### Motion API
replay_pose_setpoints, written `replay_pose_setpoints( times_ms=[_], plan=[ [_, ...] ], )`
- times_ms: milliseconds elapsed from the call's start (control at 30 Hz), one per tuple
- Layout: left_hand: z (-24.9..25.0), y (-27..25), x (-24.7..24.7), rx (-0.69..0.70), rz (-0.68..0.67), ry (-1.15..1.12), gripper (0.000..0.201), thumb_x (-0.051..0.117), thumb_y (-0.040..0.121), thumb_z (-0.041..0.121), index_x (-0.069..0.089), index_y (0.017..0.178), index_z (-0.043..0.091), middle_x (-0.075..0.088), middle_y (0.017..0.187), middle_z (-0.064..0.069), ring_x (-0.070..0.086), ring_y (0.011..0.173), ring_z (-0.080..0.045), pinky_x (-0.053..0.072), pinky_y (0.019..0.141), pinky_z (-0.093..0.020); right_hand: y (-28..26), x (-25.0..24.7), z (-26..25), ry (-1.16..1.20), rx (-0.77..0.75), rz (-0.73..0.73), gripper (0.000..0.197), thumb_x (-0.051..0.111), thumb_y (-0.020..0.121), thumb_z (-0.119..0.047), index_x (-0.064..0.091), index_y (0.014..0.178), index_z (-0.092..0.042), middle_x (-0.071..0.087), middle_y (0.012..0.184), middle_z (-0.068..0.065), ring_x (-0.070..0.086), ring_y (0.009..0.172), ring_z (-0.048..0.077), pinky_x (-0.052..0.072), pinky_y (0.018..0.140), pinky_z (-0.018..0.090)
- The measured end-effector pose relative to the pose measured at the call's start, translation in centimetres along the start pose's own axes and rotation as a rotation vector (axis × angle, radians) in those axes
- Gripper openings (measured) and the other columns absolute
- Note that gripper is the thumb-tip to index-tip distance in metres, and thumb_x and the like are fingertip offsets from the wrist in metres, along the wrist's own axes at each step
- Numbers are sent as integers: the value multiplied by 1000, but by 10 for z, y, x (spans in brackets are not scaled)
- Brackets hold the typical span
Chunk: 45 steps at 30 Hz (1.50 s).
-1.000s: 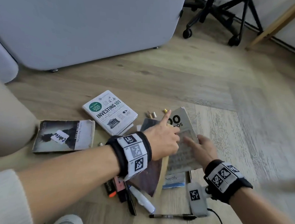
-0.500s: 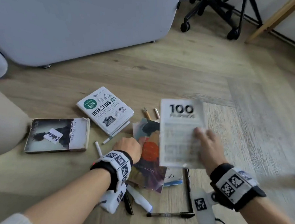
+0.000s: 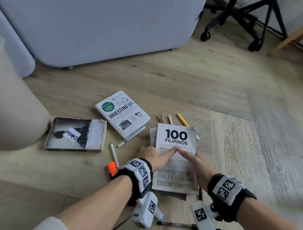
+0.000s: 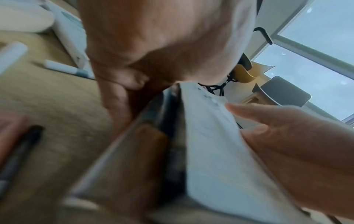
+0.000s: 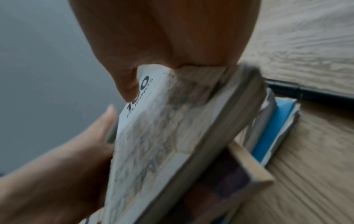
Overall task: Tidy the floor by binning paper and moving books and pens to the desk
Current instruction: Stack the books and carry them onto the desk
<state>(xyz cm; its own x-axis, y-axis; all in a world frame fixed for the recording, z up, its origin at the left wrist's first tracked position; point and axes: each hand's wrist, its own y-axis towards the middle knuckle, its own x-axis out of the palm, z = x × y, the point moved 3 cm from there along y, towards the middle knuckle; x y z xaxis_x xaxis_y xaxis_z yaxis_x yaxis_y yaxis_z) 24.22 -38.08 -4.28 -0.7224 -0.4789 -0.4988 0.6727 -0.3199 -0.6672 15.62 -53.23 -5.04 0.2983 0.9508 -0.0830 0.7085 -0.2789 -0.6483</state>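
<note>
Pressing my left hand point(image 3: 151, 156) and right hand point(image 3: 195, 162), fingers straight, flat onto the "100 Filipinos" book point(image 3: 176, 138), I steady it atop a stack on the floor point(image 3: 234, 101), pens point(image 3: 170, 119) just beyond.

Home office or study. Pale wood-plank floor point(image 3: 218, 83), black wheeled office-chair base point(image 3: 238, 23), grey upholstered sofa point(image 3: 99, 25). Large window point(image 4: 316, 45).

We see pale wood-grain floor point(image 3: 183, 81), matt, its planks faintly textured. The 100 Filipinos book point(image 3: 176, 138) at six o'clock has a smooth paper cover; the Wuthering Heights paperback point(image 3: 75, 134) at nine o'clock looks worn, edges frayed. The orange marker cap point(image 3: 111, 167) is glossy plastic.
</note>
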Motion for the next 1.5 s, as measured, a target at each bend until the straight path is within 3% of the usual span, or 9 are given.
replay_pose_setpoints(
  times_ms=[167,333,467,600,767,967,1067,1300,1500],
  plan=[
    [5,-7,22,230,-79,-332,101,53,49,96,42,135,43,55,130,5,53,122,-20,44,103,-44,-13,-15,-1,143,125,-7,60,65,76,-64,59,125,-30,64,126,9,62,115,30,44,100,53],
    [34,-17,15,219,-100,-622,94,87,45,63,39,117,23,58,112,3,58,98,-12,49,89,-36,-32,-33,6,282,-46,60,57,75,76,-32,59,124,-5,66,117,21,68,100,35,56,74,37],
    [37,-12,1,229,-209,-581,146,84,27,74,20,147,20,41,147,-14,45,131,-30,36,108,-55,-46,-40,-10,297,-197,76,55,74,79,-25,55,127,-7,63,121,24,66,102,39,56,79,43],
    [55,-31,-22,523,-305,-694,96,89,53,49,49,131,11,68,118,-8,66,109,-23,48,98,-52,-72,-33,-42,180,-453,37,61,74,75,-14,49,130,-6,64,120,18,66,104,33,55,81,43],
    [51,-37,-38,738,-65,-743,99,93,52,29,40,129,-4,63,117,-22,64,108,-32,54,87,-51,-82,-24,-60,-69,-719,65,84,81,68,-25,36,133,5,59,123,17,61,114,27,53,91,42],
    [-9,-34,-17,726,-49,-521,113,95,50,24,30,141,20,62,123,7,57,119,-6,50,93,-22,-61,10,3,-358,-599,41,57,78,67,-54,59,118,-39,67,111,-20,61,105,-5,52,90,20],
    [-15,-26,-9,637,-1,-496,118,97,45,38,26,139,34,55,130,12,52,123,-3,47,101,-33,-55,11,12,-366,-579,58,42,78,70,-48,64,109,-47,68,107,-23,63,100,-4,54,87,23],
    [0,-11,-26,594,74,-379,88,86,47,64,46,119,32,65,107,13,64,99,-3,56,86,-36,-47,-5,-25,-283,-551,-45,73,83,61,-42,55,124,-17,70,111,2,67,102,17,58,81,35],
    [-8,0,-53,210,48,77,101,16,67,95,63,108,15,67,103,-8,62,95,-24,49,91,-38,-55,-3,-34,-128,-273,-89,46,73,75,-41,66,114,-18,73,109,-1,70,99,17,53,87,37]
  ],
)
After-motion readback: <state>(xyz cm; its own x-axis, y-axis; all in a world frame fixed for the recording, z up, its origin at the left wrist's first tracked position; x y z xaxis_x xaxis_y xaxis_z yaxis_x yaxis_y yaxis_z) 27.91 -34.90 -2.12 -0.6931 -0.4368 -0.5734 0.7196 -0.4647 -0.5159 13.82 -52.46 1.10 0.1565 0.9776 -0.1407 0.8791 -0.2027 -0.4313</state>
